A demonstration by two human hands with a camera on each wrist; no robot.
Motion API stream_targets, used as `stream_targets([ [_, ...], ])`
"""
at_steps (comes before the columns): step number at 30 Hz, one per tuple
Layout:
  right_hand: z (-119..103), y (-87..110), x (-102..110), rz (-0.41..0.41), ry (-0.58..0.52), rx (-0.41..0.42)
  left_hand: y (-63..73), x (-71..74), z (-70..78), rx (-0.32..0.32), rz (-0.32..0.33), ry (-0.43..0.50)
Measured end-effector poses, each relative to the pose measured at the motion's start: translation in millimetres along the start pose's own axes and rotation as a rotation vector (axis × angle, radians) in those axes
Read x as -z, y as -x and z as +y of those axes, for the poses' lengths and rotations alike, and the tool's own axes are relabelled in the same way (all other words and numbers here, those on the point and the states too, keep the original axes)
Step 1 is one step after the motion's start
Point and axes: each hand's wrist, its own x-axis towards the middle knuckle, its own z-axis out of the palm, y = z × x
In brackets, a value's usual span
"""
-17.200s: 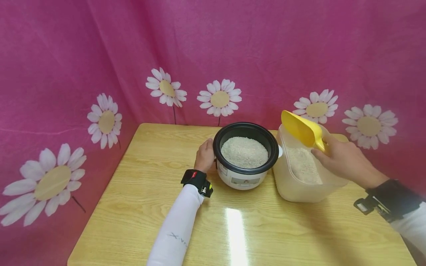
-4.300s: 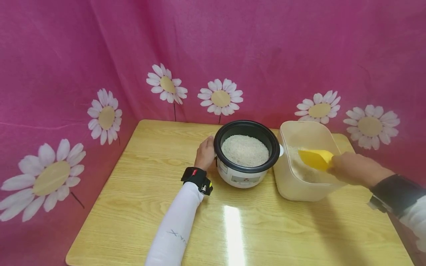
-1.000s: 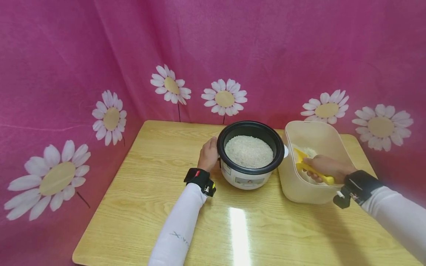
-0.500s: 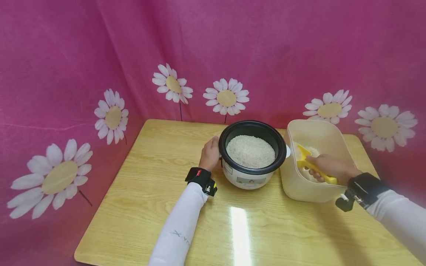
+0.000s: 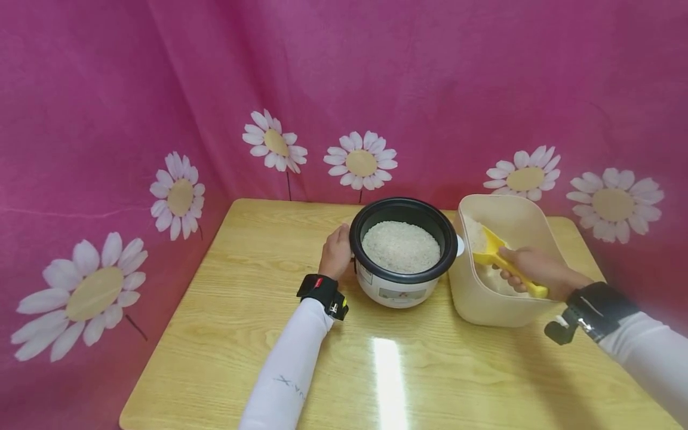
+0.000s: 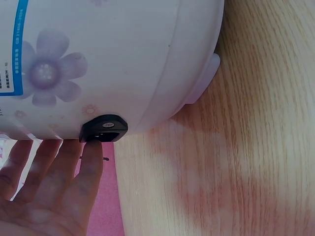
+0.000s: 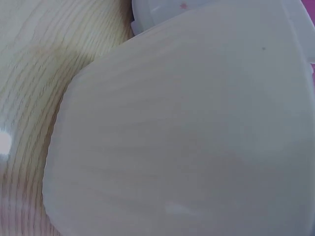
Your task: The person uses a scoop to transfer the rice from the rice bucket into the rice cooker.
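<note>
In the head view, a white rice cooker (image 5: 398,297) with a black inner pot (image 5: 378,272) stands on the table, heaped with white rice (image 5: 402,246) inside. My left hand (image 5: 336,251) rests against its left side. Straight fingertips of that hand touch the cooker's wall and its black power socket (image 6: 104,129) in the left wrist view. Inside the translucent rice bin (image 5: 491,312), my right hand (image 5: 537,270) grips the handle of a yellow scoop (image 5: 485,258). Rice lies in the scoop. The right wrist view shows mostly the bin's outer wall (image 7: 187,128); the hand is hidden there.
The bin stands close to the cooker's right side, near its white side handle (image 5: 460,245). Behind the wooden table (image 5: 258,286) hangs a pink curtain (image 5: 419,89) with daisies. Bare tabletop lies in front and to the left.
The yellow scoop, low in the bin a second ago, has come up slightly and levelled, with rice now showing in it. My left hand stays against the cooker.
</note>
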Motion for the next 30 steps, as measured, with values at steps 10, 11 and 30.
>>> stream_targets([
  [10,-7,13.6,2,0.032,-0.075,0.001,1.4,-0.4,3.0,0.012,-0.002,0.018],
  [11,-8,15.9,2,0.033,-0.076,0.004,1.1,-0.2,3.1,0.011,-0.003,0.021],
  [30,-5,51.1,5,0.080,-0.266,0.065,0.3,-1.2,-1.3,0.000,0.003,0.016],
])
